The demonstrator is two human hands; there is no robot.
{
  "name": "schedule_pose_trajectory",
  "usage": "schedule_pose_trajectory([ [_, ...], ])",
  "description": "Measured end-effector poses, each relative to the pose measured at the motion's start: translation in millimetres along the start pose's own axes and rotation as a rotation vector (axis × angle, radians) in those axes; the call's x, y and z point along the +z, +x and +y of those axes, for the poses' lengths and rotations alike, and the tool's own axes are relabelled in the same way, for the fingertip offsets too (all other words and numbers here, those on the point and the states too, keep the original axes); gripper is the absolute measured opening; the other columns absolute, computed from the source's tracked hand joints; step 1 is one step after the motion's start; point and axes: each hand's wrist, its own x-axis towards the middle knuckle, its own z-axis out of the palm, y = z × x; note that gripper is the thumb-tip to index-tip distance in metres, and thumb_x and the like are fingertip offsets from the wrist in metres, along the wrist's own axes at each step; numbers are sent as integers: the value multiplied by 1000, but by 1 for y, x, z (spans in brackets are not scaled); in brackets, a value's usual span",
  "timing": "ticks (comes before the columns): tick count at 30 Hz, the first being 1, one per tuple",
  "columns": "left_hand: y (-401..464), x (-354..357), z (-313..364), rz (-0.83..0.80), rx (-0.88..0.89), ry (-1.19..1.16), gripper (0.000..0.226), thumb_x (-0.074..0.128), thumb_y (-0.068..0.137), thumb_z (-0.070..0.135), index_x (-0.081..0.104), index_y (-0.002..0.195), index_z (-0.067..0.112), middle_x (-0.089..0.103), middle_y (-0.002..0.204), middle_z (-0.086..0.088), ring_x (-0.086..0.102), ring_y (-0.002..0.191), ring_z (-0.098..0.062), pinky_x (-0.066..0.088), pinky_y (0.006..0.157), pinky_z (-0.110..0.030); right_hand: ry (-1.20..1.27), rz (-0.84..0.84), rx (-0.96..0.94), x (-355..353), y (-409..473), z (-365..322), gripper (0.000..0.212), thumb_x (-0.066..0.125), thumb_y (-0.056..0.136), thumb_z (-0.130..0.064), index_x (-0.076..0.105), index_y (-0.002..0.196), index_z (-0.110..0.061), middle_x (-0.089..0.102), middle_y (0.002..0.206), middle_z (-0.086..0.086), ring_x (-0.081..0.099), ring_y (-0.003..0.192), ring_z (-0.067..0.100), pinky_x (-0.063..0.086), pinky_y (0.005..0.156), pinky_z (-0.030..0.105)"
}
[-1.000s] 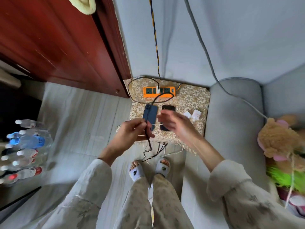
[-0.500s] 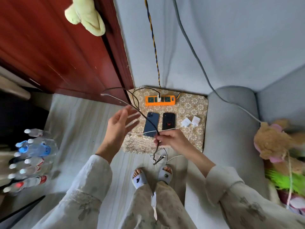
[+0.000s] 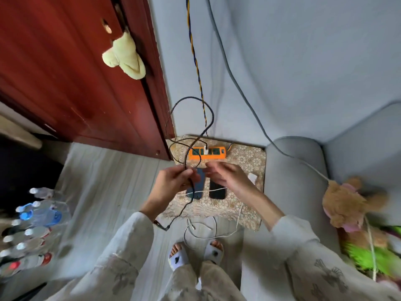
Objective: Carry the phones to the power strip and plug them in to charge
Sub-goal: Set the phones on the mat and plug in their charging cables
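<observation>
An orange power strip lies at the back of a small patterned table against the wall. Two phones lie side by side in front of it: a dark blue phone on the left and a black phone on the right. My left hand is closed on a black charging cable that loops up above the strip and hangs down to its plug end by my sleeve. My right hand hovers over the phones, fingers spread, empty. A white cable trails onto the floor.
A red wooden door with a yellow cloth stands on the left. A grey sofa arm borders the table's right, with a plush toy on it. Several water bottles lie on the floor at left. My slippered feet are below.
My left hand has closed on the black cable and lifted it into a tall loop. My right hand let go of the cables and moved up over the phones. The camera tilted upward.
</observation>
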Motion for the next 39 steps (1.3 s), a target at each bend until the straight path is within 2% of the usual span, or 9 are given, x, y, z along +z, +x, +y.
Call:
schedule_pose_trajectory([
  [5,2,-6,42,-13,85,-344,18,45,92,10,61,85,7,72,74,-3,71,79,-19,58,72,-28,-152,-183,38,16,-5,26,30,55,89,-12,57,118,-3,57,130,6,53,112,8,40,96,20],
  [12,-9,-15,58,30,132,-441,26,48,91,13,69,76,11,74,75,-5,71,79,-20,58,73,-29,-454,-97,-100,10,1,25,15,55,90,-17,63,99,-8,66,102,2,59,95,9,44,84,19],
  [15,-15,-29,50,155,-52,-169,28,51,91,28,71,81,10,75,74,-8,72,72,-20,60,69,-29,-415,19,-164,2,-4,23,14,54,89,-10,63,100,-7,67,92,1,62,85,6,46,73,7],
  [17,-17,-38,42,216,-158,180,38,51,90,36,70,84,4,74,70,-7,71,67,-20,60,67,-32,-406,128,-198,-3,-7,18,18,55,88,-9,65,102,-8,69,89,2,64,81,10,51,77,15],
  [21,-17,-38,40,379,137,666,20,58,87,30,69,80,15,73,74,1,66,61,-11,56,72,-27,-557,106,-277,-4,-10,3,22,55,88,-11,64,108,-7,70,96,7,63,83,13,51,81,24],
  [25,-13,-11,39,-52,249,869,33,61,85,22,59,118,16,58,111,11,53,95,-2,42,90,-22,-564,80,-393,5,-15,-11,20,55,89,-11,66,104,-6,66,84,-3,59,71,-1,46,70,8],
  [29,-19,6,35,-98,240,640,19,55,87,10,67,73,14,70,65,-4,63,56,-5,51,63,-21,-667,120,-462,2,-16,-19,19,55,89,-14,66,103,-9,64,83,-6,54,66,-5,46,66,10],
  [35,-28,-4,45,-212,234,182,20,53,88,4,68,78,13,72,70,-3,70,73,-14,56,72,-21,-1094,175,-374,-20,-13,12,24,48,93,-16,63,105,-1,60,104,12,59,89,23,49,83,33],
  [39,-32,-32,43,-227,164,150,17,55,86,4,70,82,12,75,73,1,70,78,-10,55,73,-17,-691,417,-63,-37,-13,24,24,51,92,-22,61,106,-4,61,79,5,53,58,13,46,60,26],
])
